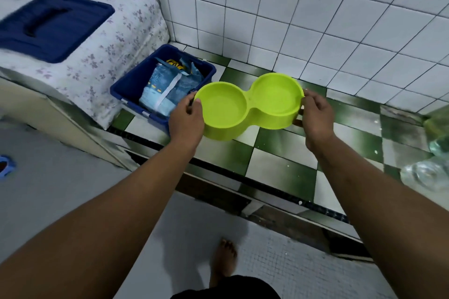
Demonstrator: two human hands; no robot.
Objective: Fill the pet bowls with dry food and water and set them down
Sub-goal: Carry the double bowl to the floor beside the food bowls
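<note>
A lime-green double pet bowl (247,107) with two round, empty wells is held above the green-and-white checkered counter (279,162). My left hand (185,121) grips its left end, thumb on the rim. My right hand (315,116) grips its right end the same way. Just left of the bowl, a blue bin (131,90) stands open with a light-blue bag of dry food (167,90) inside. Clear plastic bottles (427,172) lie at the counter's right edge.
The bin's blue lid (51,24) lies on a flowered cloth-covered surface (107,48) at the left. White tiled wall (315,19) backs the counter. A small blue object (6,166) sits on the grey floor at far left. My bare foot (224,262) is below.
</note>
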